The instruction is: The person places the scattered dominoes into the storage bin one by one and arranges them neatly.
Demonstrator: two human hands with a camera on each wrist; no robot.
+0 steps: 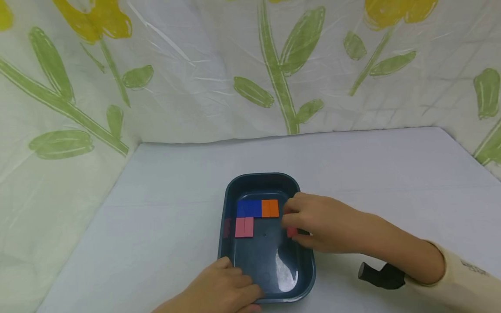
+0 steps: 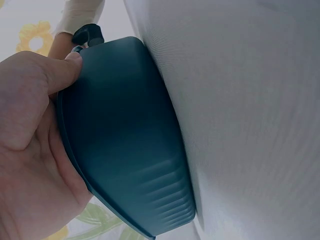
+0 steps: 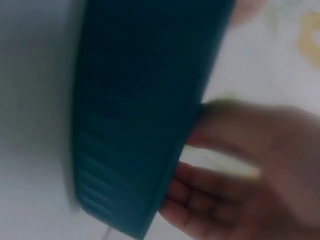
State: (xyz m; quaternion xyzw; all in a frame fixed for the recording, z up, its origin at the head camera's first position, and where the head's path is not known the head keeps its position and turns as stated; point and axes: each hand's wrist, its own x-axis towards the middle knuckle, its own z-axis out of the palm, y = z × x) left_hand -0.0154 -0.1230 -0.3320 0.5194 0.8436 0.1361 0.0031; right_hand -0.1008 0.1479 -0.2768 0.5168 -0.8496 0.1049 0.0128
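Note:
A dark teal plastic tray point(image 1: 266, 269) sits on the table. Inside it, flat blue tiles point(image 1: 249, 208) and two orange tiles point(image 1: 270, 208) form one row, with two pink tiles point(image 1: 244, 227) below the blue ones. My left hand point(image 1: 223, 287) grips the tray's near left corner; in the left wrist view its thumb point(image 2: 74, 64) lies along the rim. Over the right rim, my right hand point(image 1: 321, 221) reaches in and pinches a small red tile point(image 1: 291, 232) between fingers and thumb, largely covered by them. The right wrist view is blurred and the tray wall point(image 3: 135, 115) hides the fingertips.
A white sheet point(image 1: 176, 226) covers the table. Behind and to the sides hang pale curtains point(image 1: 188, 87) painted with yellow flowers and green leaves. A black strap-like device point(image 1: 381, 276) sits at my right wrist, outside the tray.

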